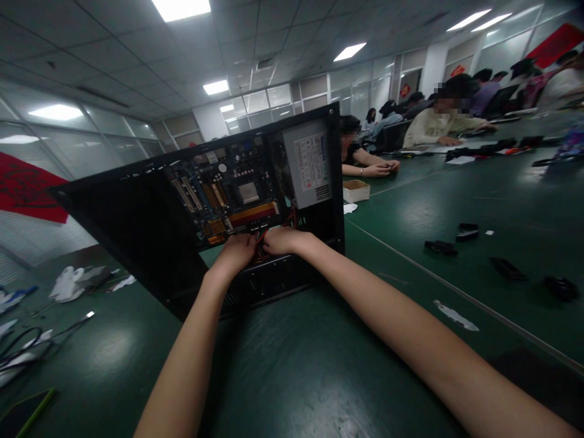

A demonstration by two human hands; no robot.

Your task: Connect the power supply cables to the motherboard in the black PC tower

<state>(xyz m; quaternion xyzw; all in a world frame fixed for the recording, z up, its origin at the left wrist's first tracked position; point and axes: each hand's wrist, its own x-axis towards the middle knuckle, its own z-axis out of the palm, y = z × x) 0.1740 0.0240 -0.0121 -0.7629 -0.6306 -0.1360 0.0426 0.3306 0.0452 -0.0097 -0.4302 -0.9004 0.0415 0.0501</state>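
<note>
A black computer case (137, 243) stands open on the green table (283, 359), its inside facing me. A motherboard (249, 193) is mounted in it, with a grey power supply (311, 161) at its upper right. My left hand (239, 249) is at the board's lower edge, fingers curled in. Close beside it, my right hand (279, 240) is closed by a bundle of red and black cables (261, 238). The fingertips of both hands are partly hidden, and what they pinch is too small to make out.
Black parts (507, 268) and a torn white strip (456, 315) lie on the right. A small box (356, 190) stands behind the case. Cables (27, 350) and a green-edged device (27, 413) are at left. Several people sit farther back.
</note>
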